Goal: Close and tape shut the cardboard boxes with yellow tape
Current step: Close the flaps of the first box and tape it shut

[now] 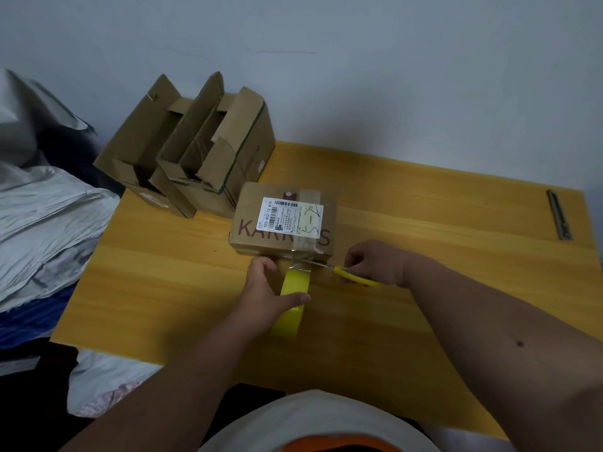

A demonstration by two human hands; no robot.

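Two open boxes (186, 151) waited behind while the closed box (284, 220) was being taped. Left hand (264, 298) fingers gripped the yellow tape roll (292, 308); right hand (375, 262) fingers gripped the scissors (346, 274), whose blades met the taut strip (298, 261). Next, seemingly, snip and press down.

Both bare forearms reach forward. The left hand (265, 295) curls its fingers (261, 267) round a tape roll (291, 305). The right hand (375, 264) grips scissors (350, 275).

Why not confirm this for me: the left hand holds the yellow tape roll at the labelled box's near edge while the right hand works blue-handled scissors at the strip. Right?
One detail is wrong: the scissors in the right hand have yellow handles, not blue. The head view shows it. The left hand does hold the yellow tape roll at the near edge of the labelled box.
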